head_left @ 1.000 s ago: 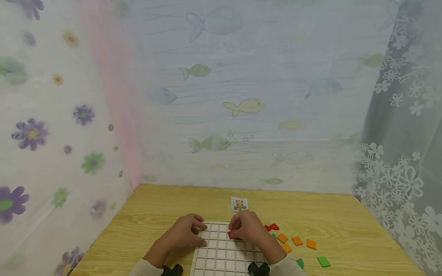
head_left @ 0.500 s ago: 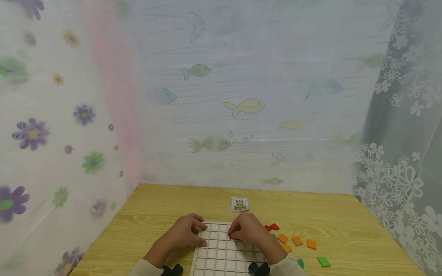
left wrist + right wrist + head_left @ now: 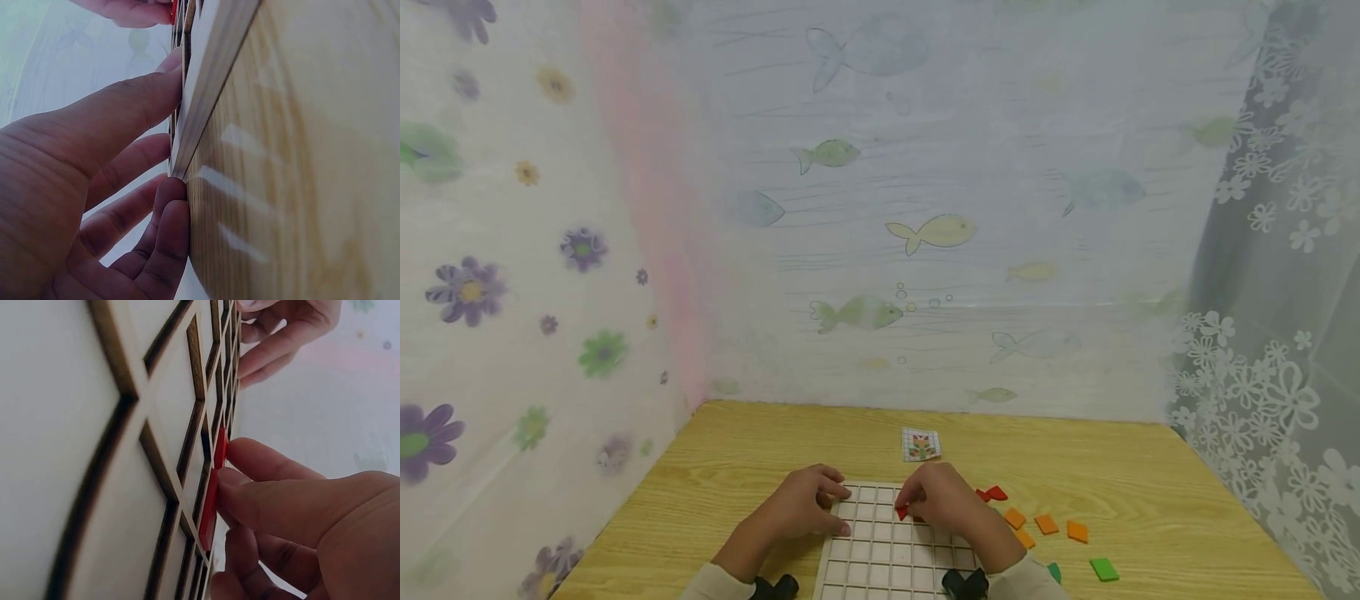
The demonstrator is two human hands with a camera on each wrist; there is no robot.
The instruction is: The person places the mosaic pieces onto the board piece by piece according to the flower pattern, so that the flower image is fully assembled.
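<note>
Placing a red piece [image 3: 220, 447] on the gridded board [image 3: 880, 552] was judged to be the step in hand. The piece was found toward the board's far edge, right of its middle line, at the fingertips of the right hand [image 3: 942, 500]. That hand's thumb and forefinger were drawn together in a pinch on the piece. A second red piece [image 3: 210, 515] lay end to end with it, partly covered by the hand in the head view. Whether either piece sat fully down inside its cell could not be told.

The left hand [image 3: 805, 502] was at the board's left edge, thumb and forefinger spread apart with their tips on the frame. It gripped no loose piece and seemed, on inspection, to be steadying the board.

Beyond the board, apart from it, a card [image 3: 921, 446] bearing a coloured pattern on a grid lay on the table [image 3: 760, 442]. To the right of the working arm were spare red pieces [image 3: 996, 493], several orange pieces [image 3: 1047, 524] and a green square [image 3: 1104, 569].

In the inspector's judgement, the next move called for squaring the pinched piece to the cell walls and pressing it level without nudging its neighbour, the left hand holding the frame firm.
</note>
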